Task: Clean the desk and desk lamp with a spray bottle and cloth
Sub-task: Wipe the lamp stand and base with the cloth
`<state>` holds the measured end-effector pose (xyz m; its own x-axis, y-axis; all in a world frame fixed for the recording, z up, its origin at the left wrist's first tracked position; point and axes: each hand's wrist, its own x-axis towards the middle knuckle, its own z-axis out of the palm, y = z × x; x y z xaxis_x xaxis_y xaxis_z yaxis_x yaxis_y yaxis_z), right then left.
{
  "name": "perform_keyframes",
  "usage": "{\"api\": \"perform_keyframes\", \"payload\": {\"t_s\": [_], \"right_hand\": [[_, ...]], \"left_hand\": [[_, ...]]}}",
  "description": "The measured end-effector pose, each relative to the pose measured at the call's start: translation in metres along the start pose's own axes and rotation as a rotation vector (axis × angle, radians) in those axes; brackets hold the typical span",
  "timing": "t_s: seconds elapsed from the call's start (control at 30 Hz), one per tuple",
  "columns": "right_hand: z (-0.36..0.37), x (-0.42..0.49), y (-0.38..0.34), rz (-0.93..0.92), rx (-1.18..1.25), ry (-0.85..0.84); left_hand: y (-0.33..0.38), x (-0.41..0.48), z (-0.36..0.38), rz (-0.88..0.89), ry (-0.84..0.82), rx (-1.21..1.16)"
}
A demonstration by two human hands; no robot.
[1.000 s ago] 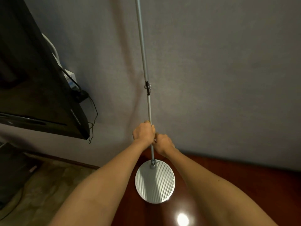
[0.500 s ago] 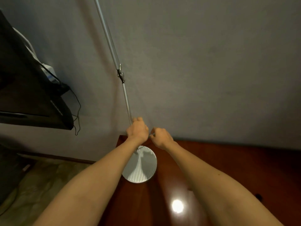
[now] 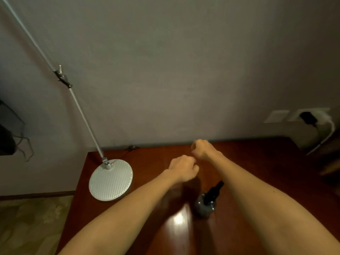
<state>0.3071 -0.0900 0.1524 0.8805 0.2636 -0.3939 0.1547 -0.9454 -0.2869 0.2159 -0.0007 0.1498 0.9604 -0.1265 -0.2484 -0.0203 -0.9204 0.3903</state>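
The desk lamp has a round ribbed silver base (image 3: 110, 179) on the left end of the dark red wooden desk (image 3: 147, 157). Its thin silver pole (image 3: 82, 115) leans up to the left past a black joint. A dark spray bottle (image 3: 207, 203) with a black trigger head stands on the desk between my forearms. My left hand (image 3: 184, 168) is a closed fist above the desk's middle, right of the lamp base. My right hand (image 3: 202, 150) hovers just behind it with fingers curled. Neither hand touches the lamp or the bottle. No cloth is in view.
A grey wall runs behind the desk. Wall sockets with a black plug (image 3: 309, 116) and a white cable sit at the right. A dark screen's corner (image 3: 5, 142) with dangling wires is at the left edge. Patterned floor (image 3: 33, 221) lies left of the desk.
Both hands have let go of the lamp pole and moved right, over the middle of the desk. The view has swung right, bringing the spray bottle into sight.
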Motion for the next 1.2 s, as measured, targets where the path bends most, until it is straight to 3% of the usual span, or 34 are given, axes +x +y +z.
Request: {"api": "perform_keyframes", "payload": {"t_s": [0.1,0.17,0.27,0.4,0.67,0.8,1.2], "right_hand": [[-0.014,-0.009,0.042,0.092,0.012,0.004],[-0.017,-0.015,0.062,0.141,0.006,-0.031],[-0.011,-0.023,0.077,0.18,0.001,-0.127],[-0.003,-0.031,0.075,0.164,-0.012,-0.209],[0.019,-0.035,0.055,0.149,-0.055,-0.352],[0.029,-0.028,0.024,0.092,-0.074,-0.341],[0.087,-0.033,-0.175,-0.299,-0.06,-0.316]], "left_hand": [[0.042,0.0,0.008,0.156,-0.223,0.02],[0.063,-0.002,0.013,0.211,-0.293,0.156],[0.078,-0.004,0.025,0.282,-0.316,0.499],[0.078,-0.002,0.041,0.246,-0.239,0.608],[0.056,-0.006,0.044,0.092,-0.212,0.345],[0.027,-0.012,0.032,0.0,-0.208,0.26],[-0.134,-0.11,-0.025,-0.401,-0.114,0.04]]}}
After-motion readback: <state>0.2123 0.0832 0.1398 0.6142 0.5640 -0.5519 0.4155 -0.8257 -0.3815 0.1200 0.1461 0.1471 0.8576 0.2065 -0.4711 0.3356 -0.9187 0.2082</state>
